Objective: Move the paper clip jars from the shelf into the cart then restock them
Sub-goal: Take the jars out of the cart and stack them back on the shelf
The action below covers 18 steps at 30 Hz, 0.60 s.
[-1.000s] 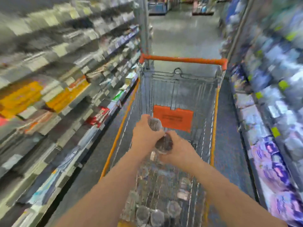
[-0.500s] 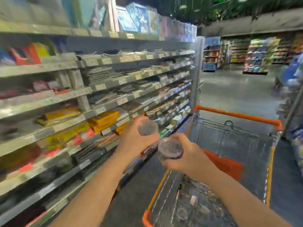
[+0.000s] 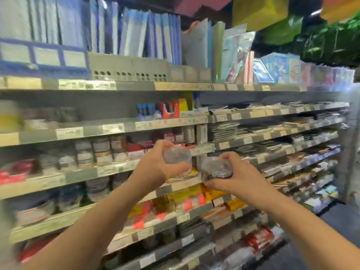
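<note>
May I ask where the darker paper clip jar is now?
Head view, right of centre: the right hand grips the darker jar before the shelves, beside the clear jar in the left hand.

Single view, head-worn, wide-angle. Faces the store shelves (image 3: 116, 129) almost square-on, turned slightly so the rows run off to the right toward the aisle floor (image 3: 341, 221). Close in: forearms enter from the bottom edge, and left hand (image 3: 155, 168) gripping left jar (image 3: 177, 154) and right hand (image 3: 239, 178) gripping right jar (image 3: 217, 168) sit mid-frame in front of the shelf edges. Left side blurred, straight lines bow near the borders
</note>
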Each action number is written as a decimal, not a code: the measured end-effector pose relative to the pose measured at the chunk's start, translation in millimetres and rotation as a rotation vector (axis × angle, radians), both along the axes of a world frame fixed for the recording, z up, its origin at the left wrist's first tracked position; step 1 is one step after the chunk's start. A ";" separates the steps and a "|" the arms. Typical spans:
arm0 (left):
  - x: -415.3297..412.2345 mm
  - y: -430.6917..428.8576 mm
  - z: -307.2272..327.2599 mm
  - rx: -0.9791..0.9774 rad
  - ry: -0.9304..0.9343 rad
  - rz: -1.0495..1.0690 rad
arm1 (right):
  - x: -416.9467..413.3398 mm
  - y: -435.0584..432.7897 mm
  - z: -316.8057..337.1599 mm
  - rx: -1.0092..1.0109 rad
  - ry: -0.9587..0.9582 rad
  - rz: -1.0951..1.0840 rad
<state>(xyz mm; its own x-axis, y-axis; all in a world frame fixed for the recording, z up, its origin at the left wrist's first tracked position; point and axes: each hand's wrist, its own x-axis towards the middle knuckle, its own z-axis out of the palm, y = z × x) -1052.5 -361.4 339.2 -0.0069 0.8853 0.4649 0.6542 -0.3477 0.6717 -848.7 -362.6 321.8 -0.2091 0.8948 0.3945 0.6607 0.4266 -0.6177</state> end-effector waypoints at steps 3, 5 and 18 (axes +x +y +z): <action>-53.3 20.7 12.2 0.006 0.027 0.087 | -53.7 39.4 14.0 0.021 0.015 0.094; -84.4 36.4 17.5 0.006 0.054 0.135 | -88.9 66.4 22.2 0.020 0.011 0.168; -236.1 152.6 49.9 0.089 -0.021 0.400 | -258.3 247.1 92.2 0.122 -0.139 0.607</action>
<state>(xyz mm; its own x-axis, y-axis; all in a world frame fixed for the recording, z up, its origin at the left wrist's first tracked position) -1288.6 -208.7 389.1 -0.3527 0.7671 0.5358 0.7359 -0.1263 0.6652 -1106.9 -115.6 414.1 -0.7216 0.5510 0.4191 0.3494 0.8125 -0.4666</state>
